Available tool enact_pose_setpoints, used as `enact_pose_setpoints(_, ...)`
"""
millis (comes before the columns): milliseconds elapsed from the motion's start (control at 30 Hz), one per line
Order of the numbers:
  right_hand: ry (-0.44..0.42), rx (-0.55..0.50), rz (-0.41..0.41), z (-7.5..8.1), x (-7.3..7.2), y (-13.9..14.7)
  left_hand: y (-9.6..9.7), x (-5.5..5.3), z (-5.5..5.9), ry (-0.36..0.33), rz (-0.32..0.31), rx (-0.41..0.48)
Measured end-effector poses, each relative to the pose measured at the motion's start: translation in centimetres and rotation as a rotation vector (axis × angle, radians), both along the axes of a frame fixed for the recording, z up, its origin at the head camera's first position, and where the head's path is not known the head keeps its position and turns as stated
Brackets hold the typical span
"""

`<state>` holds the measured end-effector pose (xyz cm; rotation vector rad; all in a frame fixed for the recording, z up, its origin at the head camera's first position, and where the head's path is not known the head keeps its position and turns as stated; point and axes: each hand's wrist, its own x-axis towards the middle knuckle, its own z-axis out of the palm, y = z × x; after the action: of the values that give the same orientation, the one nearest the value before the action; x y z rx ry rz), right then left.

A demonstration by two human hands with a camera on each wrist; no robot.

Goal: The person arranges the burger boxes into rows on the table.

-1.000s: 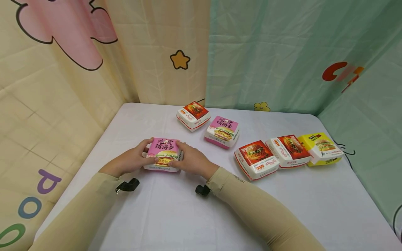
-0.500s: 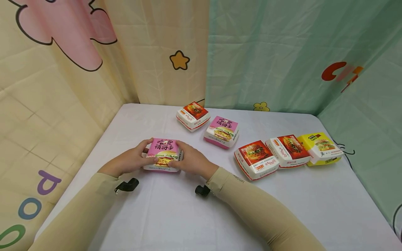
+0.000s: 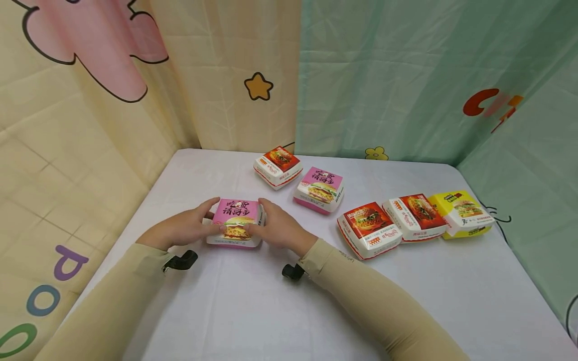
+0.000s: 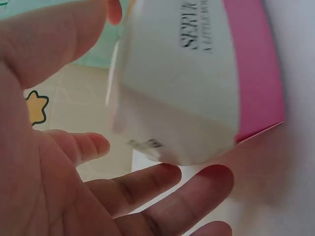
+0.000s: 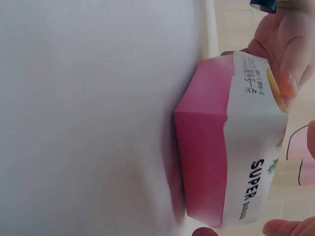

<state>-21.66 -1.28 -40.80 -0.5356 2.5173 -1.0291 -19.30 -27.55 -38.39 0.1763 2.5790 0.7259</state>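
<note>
A pink-and-white burger box (image 3: 237,211) lies on the white table between my two hands, with a burger picture and dark lettering on its lid. My left hand (image 3: 187,228) is at its left side, thumb raised and fingers loosely extended; in the left wrist view those fingers (image 4: 152,184) lie near the corner of the burger box (image 4: 182,93). At the right side is my right hand (image 3: 284,226), thumb and forefinger spread around the box's edge. The right wrist view shows a gap between its fingertips (image 5: 290,227) and the burger box (image 5: 251,142).
Behind stand a red-and-white burger box (image 3: 278,168) and another pink one (image 3: 319,189). To the right, two red-and-white boxes (image 3: 369,229) (image 3: 415,217) and a yellow one (image 3: 461,214) form a slanting row. Printed curtains (image 3: 384,80) enclose the table (image 3: 253,311).
Both hands have loosened and drawn slightly apart, the left one leftward and the right one rightward. The pink burger box stays in its place on the table.
</note>
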Motion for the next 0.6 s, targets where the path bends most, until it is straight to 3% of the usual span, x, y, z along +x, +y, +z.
enact_pose_setpoints(233,0.017,-0.042,-0.137,0.6,-0.7,0.5,-0.6,-0.9,1.6,0.076,0.000,-0.008)
enact_pose_setpoints(600,0.061,-0.144,-0.291,-0.2,-2.7,0.8,-0.7,-3.8,3.4,0.130,0.048,0.025)
